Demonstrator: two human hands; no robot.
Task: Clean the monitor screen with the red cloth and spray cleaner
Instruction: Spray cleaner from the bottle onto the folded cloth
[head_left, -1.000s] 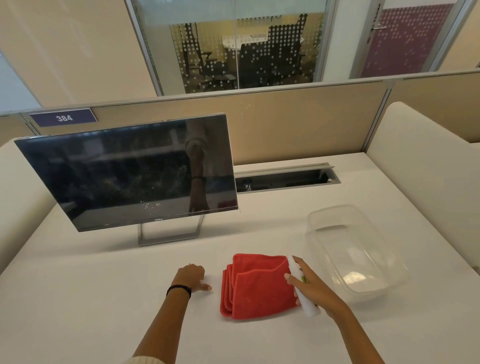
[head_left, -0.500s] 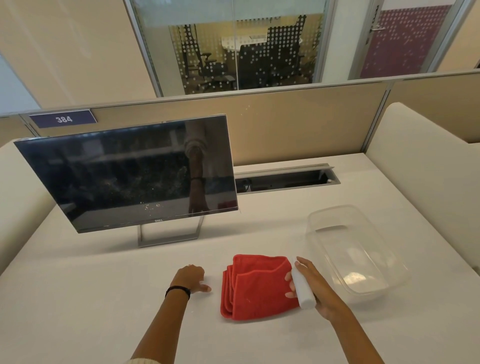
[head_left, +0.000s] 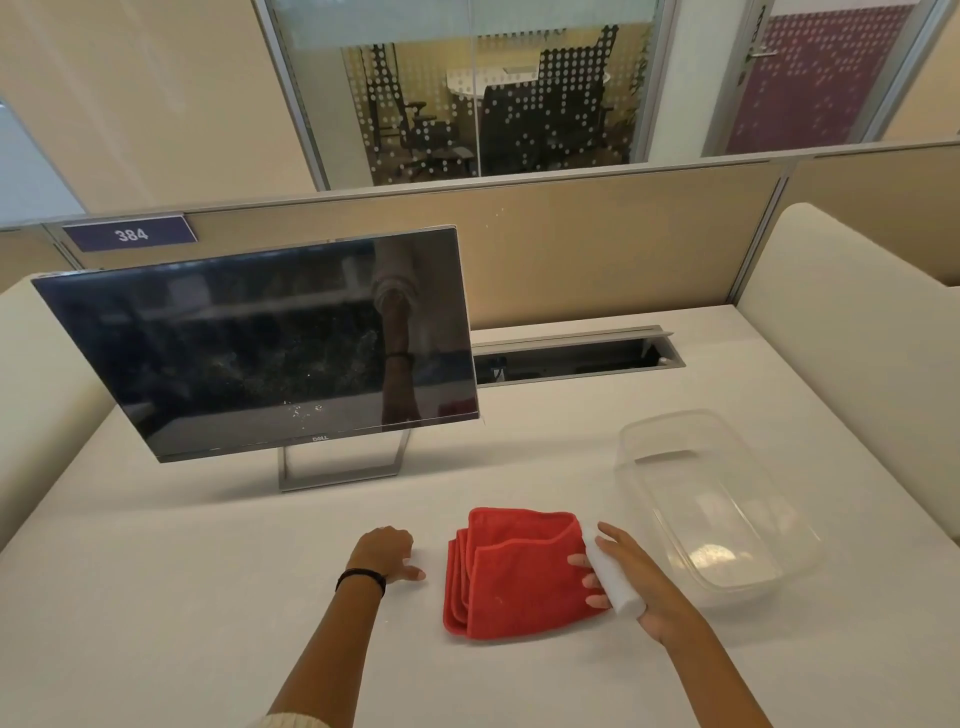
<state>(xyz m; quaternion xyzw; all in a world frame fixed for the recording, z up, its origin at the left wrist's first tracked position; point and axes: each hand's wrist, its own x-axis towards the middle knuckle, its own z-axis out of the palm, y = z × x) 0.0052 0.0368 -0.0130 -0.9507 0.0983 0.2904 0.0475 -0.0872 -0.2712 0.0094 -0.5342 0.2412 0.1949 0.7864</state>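
A dark monitor (head_left: 249, 353) stands on a metal stand at the left of the white desk, its screen smudged and speckled near the bottom. A folded red cloth (head_left: 514, 577) lies flat on the desk in front of me. My right hand (head_left: 639, 582) is wrapped around a white spray bottle (head_left: 610, 579), held at the cloth's right edge, fingertips over the cloth. My left hand (head_left: 387, 553) rests on the desk just left of the cloth, fingers curled, holding nothing.
A clear plastic tub (head_left: 711, 493) sits right of the cloth, close to my right hand. An open cable tray slot (head_left: 571, 356) runs along the back of the desk (head_left: 156, 597). Beige partitions enclose the back and right sides.
My right hand has turned the white spray bottle and drawn it slightly up over the cloth's right edge. The left hand and the cloth have stayed in place.
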